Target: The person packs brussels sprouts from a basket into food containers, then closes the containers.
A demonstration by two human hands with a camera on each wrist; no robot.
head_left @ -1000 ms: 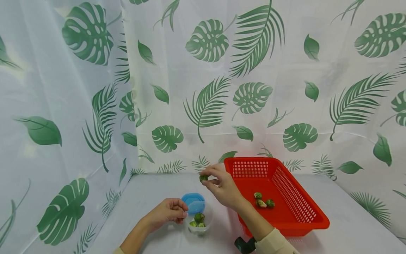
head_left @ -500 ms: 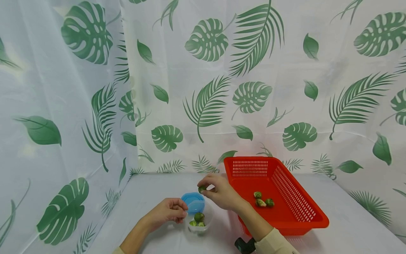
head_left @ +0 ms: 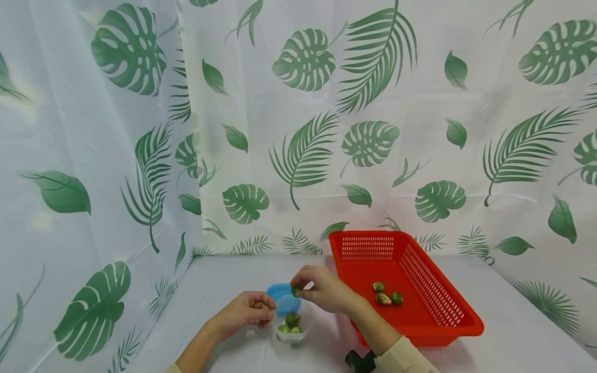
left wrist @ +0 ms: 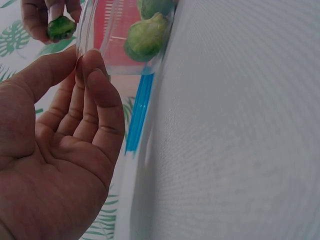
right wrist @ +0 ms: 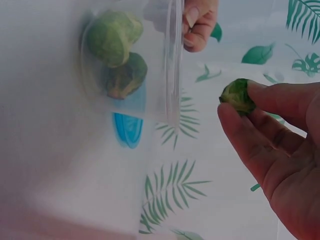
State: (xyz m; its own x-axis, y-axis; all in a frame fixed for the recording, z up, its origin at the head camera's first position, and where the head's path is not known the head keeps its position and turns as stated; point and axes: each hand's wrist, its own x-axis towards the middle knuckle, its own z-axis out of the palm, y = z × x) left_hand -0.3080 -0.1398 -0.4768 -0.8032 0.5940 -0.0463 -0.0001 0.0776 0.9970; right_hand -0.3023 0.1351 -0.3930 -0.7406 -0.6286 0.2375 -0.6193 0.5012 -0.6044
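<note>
Between the thumb and fingertips of my right hand (head_left: pixel 326 290) is a Brussels sprout (right wrist: pixel 237 96), held above and behind a small clear plastic container (right wrist: pixel 172 65). My left hand (head_left: pixel 246 313) pinches the container's rim (left wrist: pixel 84 37) from the left side. Several sprouts (head_left: pixel 293 319) lie inside the container, seen through its wall in both wrist views. Just behind it, a blue lid (head_left: pixel 283 296) rests on the table, partly covered by the clear plastic and the hands.
To the right stands a large red basket (head_left: pixel 459 305) with perforated sides. Three sprouts (head_left: pixel 383 299) lie on its floor. A dark object (head_left: pixel 359 361) sits beside the right sleeve. White cloth with green leaves (head_left: pixel 303 155) hangs behind the white table (head_left: pixel 224 274).
My right hand has come down and slightly toward the container with the sprout in its fingers. The left hand has stayed in place at the rim.
</note>
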